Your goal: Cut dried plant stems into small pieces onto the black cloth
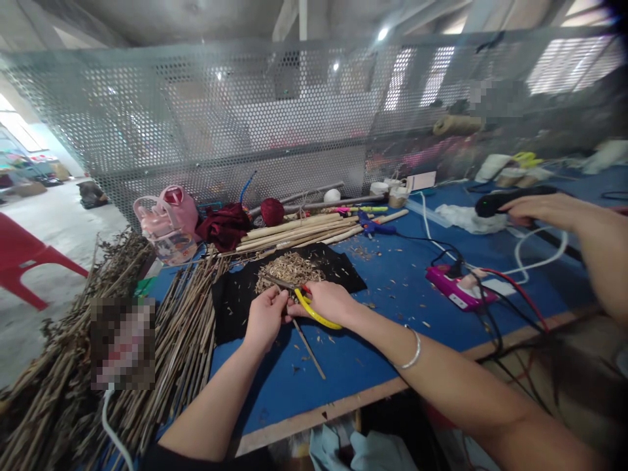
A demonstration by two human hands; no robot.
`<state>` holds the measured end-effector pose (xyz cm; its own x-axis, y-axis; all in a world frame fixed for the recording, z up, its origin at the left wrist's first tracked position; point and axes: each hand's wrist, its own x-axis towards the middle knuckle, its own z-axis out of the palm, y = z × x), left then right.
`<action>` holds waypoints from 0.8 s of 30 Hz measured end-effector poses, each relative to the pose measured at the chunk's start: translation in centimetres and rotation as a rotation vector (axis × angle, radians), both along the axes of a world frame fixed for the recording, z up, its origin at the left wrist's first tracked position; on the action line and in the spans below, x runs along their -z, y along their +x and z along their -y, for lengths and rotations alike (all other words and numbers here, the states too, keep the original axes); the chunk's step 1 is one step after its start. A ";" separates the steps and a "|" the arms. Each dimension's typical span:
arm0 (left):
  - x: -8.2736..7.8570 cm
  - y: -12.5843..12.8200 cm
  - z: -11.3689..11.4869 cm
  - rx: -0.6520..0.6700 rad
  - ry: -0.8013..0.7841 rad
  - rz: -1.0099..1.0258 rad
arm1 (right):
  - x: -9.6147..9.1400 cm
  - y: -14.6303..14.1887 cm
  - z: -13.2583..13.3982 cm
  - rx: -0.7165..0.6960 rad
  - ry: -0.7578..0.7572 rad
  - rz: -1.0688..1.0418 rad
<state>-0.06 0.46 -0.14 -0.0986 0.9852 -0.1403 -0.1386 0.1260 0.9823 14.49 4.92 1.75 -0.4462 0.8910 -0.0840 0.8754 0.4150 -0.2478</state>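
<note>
In the head view, my right hand (328,302) grips a pair of yellow-handled scissors (318,315), their dark blades pointing left over a pile of chopped plant stems (290,267). Closed in a pinch beside the blades, my left hand (266,319) holds a thin dry stem (309,350) whose lower end slants down towards the table's front edge. Exactly where the blades meet the stem is hidden by my fingers. Under the pile lies a black cloth (230,320) strewn with loose bits.
Dry stalks (189,327) are heaped on the left beside a pink bag (171,219). Pale sticks (299,232) and a blue glue gun (375,226) lie behind. A purple power strip (458,291) with cables sits right, near another person's hand (540,208). A perforated screen (210,124) stands behind.
</note>
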 end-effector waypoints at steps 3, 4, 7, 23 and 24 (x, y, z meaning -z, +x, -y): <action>-0.2 -0.1 0.0 -0.025 0.002 0.028 | 0.0 0.3 0.1 -0.036 0.048 -0.012; -0.2 -0.1 0.0 -0.024 -0.002 0.031 | 0.0 0.3 0.1 -0.044 0.053 -0.018; -0.4 -0.1 0.0 -0.024 -0.007 0.011 | -0.1 0.3 0.3 -0.045 0.044 -0.027; -0.7 -0.2 0.2 0.019 -0.072 0.000 | -0.3 0.0 0.3 0.014 0.016 -0.052; -0.7 -0.2 0.2 0.024 -0.068 -0.014 | -0.3 0.1 0.3 0.004 0.028 -0.060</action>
